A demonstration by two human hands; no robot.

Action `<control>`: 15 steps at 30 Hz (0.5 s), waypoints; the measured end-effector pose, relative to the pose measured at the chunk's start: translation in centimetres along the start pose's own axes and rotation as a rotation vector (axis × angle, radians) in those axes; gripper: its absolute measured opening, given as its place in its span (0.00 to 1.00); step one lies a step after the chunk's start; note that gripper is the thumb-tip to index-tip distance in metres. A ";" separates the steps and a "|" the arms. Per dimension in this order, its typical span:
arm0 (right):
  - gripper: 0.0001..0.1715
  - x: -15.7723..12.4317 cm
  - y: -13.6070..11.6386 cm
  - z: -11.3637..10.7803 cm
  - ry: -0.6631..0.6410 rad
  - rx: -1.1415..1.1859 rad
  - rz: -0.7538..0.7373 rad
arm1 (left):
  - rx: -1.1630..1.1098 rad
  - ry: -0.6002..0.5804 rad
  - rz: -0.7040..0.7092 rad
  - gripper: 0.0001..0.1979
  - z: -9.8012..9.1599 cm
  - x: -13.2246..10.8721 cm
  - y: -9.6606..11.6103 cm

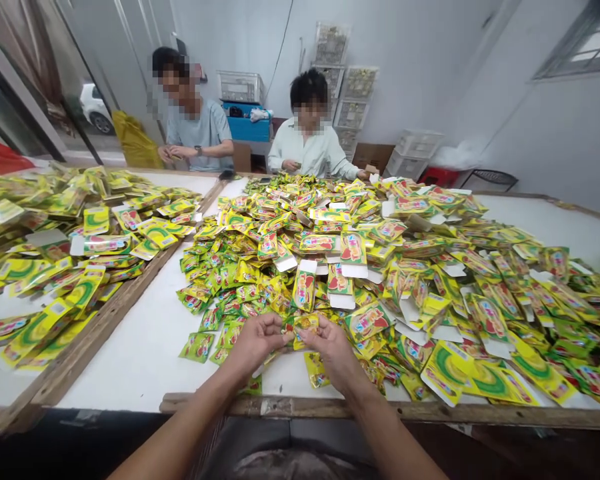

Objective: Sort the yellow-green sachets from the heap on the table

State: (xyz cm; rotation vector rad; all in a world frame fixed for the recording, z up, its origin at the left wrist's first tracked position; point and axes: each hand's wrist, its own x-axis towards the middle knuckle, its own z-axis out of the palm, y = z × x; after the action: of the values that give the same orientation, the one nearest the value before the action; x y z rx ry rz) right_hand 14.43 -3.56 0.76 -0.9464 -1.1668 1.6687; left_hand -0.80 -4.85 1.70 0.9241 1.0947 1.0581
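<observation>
Sachets point(197, 347) and cartons point(354, 248) around both hands point(254, 345)

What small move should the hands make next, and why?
Perhaps bring the small shiny yellow packet toward the printed yellow rectangular cardboard carton just beyond: the right hand pinches the packet, and the carton lies close with its white flap showing.
</observation>
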 end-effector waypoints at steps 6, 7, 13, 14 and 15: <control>0.14 -1.1 0.1 -3.2 0.487 -0.574 -0.179 | 0.442 0.074 0.090 0.21 1.0 3.6 2.5; 0.13 -1.2 0.5 -3.6 0.551 -0.681 -0.215 | 0.599 0.188 0.152 0.23 1.5 4.5 2.7; 0.12 -1.4 2.2 -4.6 0.610 -0.884 -0.341 | 1.167 0.399 0.262 0.29 4.4 9.1 1.6; 0.12 -1.4 2.3 -4.7 0.606 -0.885 -0.339 | 1.156 0.394 0.238 0.30 4.5 9.5 1.3; 0.12 -1.3 2.3 -4.8 0.600 -0.874 -0.331 | 1.140 0.393 0.224 0.30 4.3 9.6 1.1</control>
State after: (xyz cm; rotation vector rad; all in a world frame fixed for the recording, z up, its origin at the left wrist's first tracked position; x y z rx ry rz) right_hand 18.75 -3.80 -2.59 -1.5329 -1.5141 0.4904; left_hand 4.34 4.46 1.50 1.8021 2.0303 0.7494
